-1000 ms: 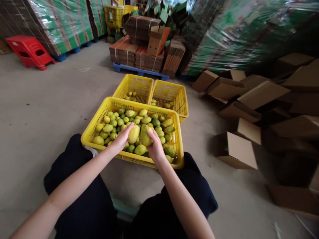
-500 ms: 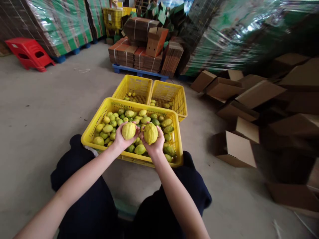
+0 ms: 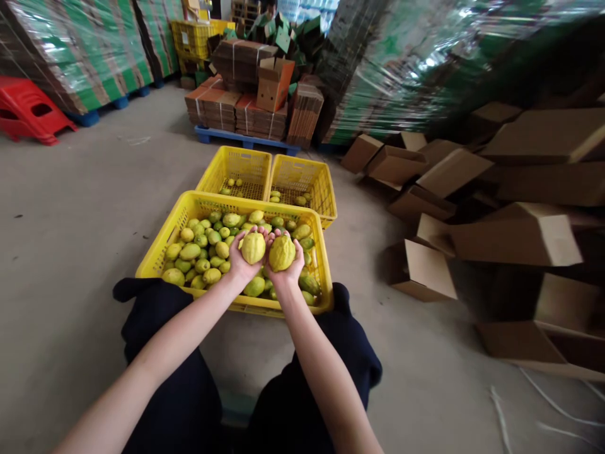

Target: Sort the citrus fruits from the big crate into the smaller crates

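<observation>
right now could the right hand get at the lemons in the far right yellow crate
Probably not: the right hand is full, cradling a ridged lemon over the near yellow crate, short of the far right yellow crate, whose open top leaves its lemons uncovered.

no words or numbers can be read; the pale label (image 3: 184,38) on the far yellow crate (image 3: 201,41), toward the left, is too small to make out.
</observation>
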`<state>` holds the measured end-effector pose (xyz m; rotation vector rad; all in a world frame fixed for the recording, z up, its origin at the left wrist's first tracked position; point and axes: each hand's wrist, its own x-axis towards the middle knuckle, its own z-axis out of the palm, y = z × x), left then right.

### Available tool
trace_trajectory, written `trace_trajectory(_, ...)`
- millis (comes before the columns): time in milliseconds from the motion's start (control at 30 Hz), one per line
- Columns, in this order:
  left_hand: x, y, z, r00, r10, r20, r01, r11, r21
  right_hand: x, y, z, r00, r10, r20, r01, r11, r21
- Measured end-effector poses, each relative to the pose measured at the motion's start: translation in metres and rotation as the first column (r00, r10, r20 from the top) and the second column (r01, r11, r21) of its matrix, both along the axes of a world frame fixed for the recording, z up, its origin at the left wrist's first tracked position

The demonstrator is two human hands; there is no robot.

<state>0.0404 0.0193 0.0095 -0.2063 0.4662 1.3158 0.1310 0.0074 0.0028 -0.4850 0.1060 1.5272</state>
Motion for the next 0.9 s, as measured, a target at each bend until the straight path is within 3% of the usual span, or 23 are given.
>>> trace_trajectory(267,0.0,0.003,0.003,1.0,0.006,0.017,-0.006,1.0,-0.003,-0.002,0.005,-0.003,0.999,0.006,-0.052,-0.011,0.996,-0.089)
trace_trajectory(467,0.004,0.002,0.005,0.999,-0.053,0.013,0.053,0.998,-0.023,0.007,0.011,-0.005,0.998,-0.034,0.053,0.04,0.992,-0.121)
trace_trajectory(667,0.004,0.003,0.001,0.995,-0.099,0.024,0.1,0.994,-0.037,0.01,0.013,-0.017,0.991,0.008,0.132,0.003,0.997,-0.08)
trace_trajectory(767,0.005,0.003,0.005,0.998,-0.054,-0.028,0.054,0.998,-0.014,0.01,0.009,-0.01,0.991,0.022,0.135,-0.018,0.999,-0.031)
trace_trajectory(900,0.0,0.0,0.018,0.988,-0.063,-0.138,0.072,0.996,0.061,0.012,0.002,0.015,0.989,0.059,0.138,-0.07,0.994,0.079)
